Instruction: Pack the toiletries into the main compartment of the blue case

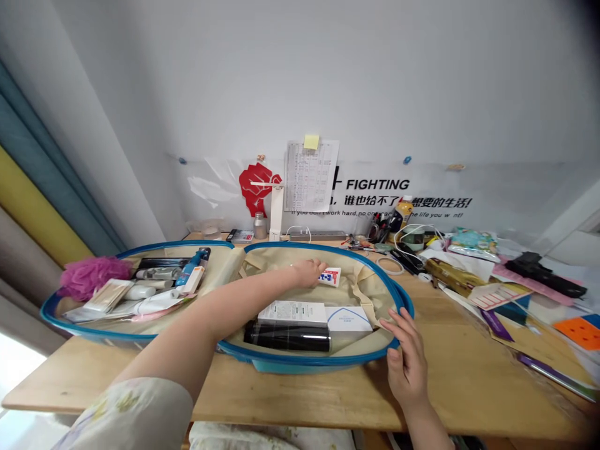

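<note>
White tube (332, 277) at left hand (307, 274), well apart from right hand (407, 357).

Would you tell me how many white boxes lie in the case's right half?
2: a printed box behind the black cylinder and, right of that box, a blue-lined box. Others may be hidden.

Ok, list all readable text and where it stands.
"FIGHTING": wall banner
"谁也给不了…想要的生活!": same banner
"If you don't work hard…life you": same banner
Too small or blurred: white tube, paper sheet, white boxes.
</note>
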A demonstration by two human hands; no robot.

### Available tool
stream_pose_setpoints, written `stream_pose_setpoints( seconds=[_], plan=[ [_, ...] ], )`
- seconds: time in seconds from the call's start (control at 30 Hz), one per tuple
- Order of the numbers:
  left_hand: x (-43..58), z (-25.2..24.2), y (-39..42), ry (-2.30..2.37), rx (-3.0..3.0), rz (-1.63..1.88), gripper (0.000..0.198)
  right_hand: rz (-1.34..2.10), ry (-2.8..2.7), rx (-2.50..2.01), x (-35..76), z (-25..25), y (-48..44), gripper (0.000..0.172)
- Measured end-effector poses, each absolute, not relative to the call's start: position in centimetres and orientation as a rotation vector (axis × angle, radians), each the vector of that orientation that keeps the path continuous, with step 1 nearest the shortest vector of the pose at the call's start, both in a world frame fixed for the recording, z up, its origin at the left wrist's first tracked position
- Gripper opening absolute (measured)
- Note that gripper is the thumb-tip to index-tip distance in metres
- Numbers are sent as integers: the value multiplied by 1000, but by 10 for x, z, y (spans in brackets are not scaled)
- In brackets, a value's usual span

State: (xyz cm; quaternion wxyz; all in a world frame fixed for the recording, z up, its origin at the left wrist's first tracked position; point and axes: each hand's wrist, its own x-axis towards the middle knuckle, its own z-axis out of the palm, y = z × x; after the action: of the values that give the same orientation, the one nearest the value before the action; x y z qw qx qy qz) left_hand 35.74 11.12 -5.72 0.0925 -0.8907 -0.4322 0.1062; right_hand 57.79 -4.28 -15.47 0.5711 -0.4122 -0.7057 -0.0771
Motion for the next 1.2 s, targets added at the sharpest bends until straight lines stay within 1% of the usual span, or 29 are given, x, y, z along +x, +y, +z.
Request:
stream_pose_setpoints(
  seconds=[0.4,0.47,0.63,0.7,0.8,0.87,0.9,1.0,1.03,1.1,1.2],
  plan=[
    [389,-90,128,-1234,-2681,198,44,-200,-1675,-972,579,-154,-42,37],
    [388,-92,129,-1216,-2671,199,51,-187,-1675,-981,579,-155,-42,37],
    [382,-91,132,-1147,-2660,250,83,-178,-1669,-995,580,-157,-42,38],
    [379,-88,132,-1109,-2663,259,89,-180,-1668,-996,580,-157,-42,38],
    [369,-82,131,-1072,-2669,267,94,-182,-1667,-996,580,-157,-43,38],
    [362,-77,129,-1084,-2667,277,90,-188,-1668,-992,580,-157,-43,38],
    [358,-75,129,-1104,-2662,282,83,-192,-1666,-989,580,-157,-43,38],
    [351,-69,128,-1212,-2633,283,54,-189,-1665,-987,580,-156,-42,37],
    [349,-67,127,-1253,-2624,283,47,-188,-1664,-984,580,-156,-42,37],
    [348,-65,127,-1317,-2618,289,41,-187,-1662,-977,579,-156,-42,37],
    [349,-64,124,-1361,-2632,314,39,-189,-1662,-971,579,-155,-42,38]
  ],
)
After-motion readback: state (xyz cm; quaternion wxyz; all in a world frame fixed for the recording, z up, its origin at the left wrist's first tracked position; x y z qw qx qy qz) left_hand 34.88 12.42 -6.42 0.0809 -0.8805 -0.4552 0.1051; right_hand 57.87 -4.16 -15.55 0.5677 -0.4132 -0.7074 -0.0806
